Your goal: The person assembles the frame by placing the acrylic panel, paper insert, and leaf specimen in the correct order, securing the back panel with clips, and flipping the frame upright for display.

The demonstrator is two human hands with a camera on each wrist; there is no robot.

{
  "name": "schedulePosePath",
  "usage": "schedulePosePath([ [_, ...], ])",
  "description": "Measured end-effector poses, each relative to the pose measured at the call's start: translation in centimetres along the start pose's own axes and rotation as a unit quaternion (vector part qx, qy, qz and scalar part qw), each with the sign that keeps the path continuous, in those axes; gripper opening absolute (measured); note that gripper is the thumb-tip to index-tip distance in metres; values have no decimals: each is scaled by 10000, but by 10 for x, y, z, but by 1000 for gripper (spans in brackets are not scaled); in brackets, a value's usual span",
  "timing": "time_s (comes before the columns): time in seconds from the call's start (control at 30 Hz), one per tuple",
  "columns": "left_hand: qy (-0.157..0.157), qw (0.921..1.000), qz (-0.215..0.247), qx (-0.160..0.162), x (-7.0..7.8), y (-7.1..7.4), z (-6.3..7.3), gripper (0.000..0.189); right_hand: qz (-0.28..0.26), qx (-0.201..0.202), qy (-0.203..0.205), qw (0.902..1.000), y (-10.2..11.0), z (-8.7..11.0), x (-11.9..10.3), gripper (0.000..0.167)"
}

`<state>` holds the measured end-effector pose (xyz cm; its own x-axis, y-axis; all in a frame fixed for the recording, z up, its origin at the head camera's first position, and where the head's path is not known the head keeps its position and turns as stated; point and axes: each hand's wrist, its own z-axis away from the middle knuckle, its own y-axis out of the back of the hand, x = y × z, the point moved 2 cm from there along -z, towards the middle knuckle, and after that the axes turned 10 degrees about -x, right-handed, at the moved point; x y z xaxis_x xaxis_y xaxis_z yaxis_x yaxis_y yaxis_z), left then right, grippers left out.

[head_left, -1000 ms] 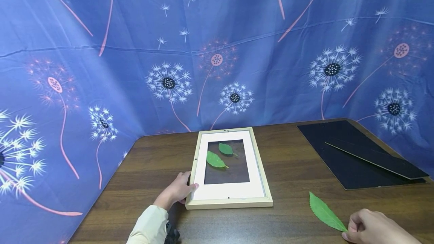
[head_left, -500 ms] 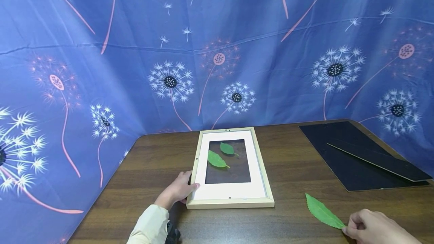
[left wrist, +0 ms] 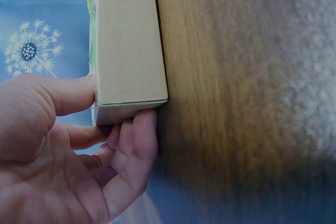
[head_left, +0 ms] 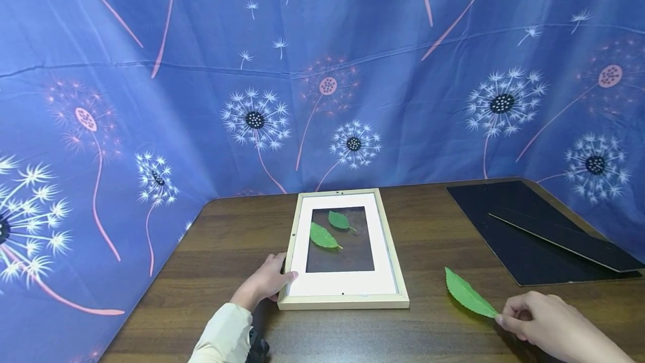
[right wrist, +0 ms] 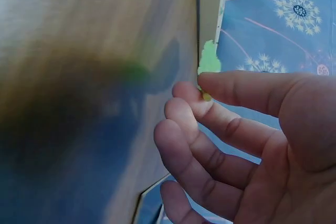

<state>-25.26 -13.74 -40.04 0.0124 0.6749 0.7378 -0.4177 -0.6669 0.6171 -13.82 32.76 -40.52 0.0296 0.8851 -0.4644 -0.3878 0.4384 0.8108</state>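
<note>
My right hand (head_left: 541,321) pinches a long green leaf (head_left: 468,294) by its stem end, between thumb and forefinger. The leaf's tip points up and left over the table, and in the right wrist view its yellowish stem end (right wrist: 207,97) sticks out past the fingertips. My left hand (head_left: 266,279) grips the lower left side of a pale wooden picture frame (head_left: 345,302), thumb on top and fingers curled against the side (left wrist: 126,40). Inside its white mat (head_left: 347,283), two smaller green leaves (head_left: 324,235) lie in the dark window, one above the other.
A large black board (head_left: 478,200) lies on the brown wooden table (head_left: 227,228) at the right. Another black panel (head_left: 564,238) rests on it at a slant. A blue dandelion-print cloth (head_left: 302,27) hangs behind and to the left.
My right hand has lifted and shifted up and left with the long leaf. My left hand and the frame keep their places; the whole view has drifted slightly.
</note>
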Motion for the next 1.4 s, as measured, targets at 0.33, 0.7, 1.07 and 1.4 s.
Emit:
schedulePosePath([
  [0.33,-62,10000,18,6,0,3,-1,58,477,947,606,9925,24,-15,-44,14],
  [0.7,-158,9999,-5,6,3,2,-3,57,429,1319,1063,9846,24,-40,-89,14],
  [1.07,-168,9996,213,-32,3,2,0,57,330,1393,1088,9837,16,-75,-138,16],
  [1.4,-190,9997,121,-47,0,0,-2,56,490,1371,937,9849,7,-100,-165,17],
])
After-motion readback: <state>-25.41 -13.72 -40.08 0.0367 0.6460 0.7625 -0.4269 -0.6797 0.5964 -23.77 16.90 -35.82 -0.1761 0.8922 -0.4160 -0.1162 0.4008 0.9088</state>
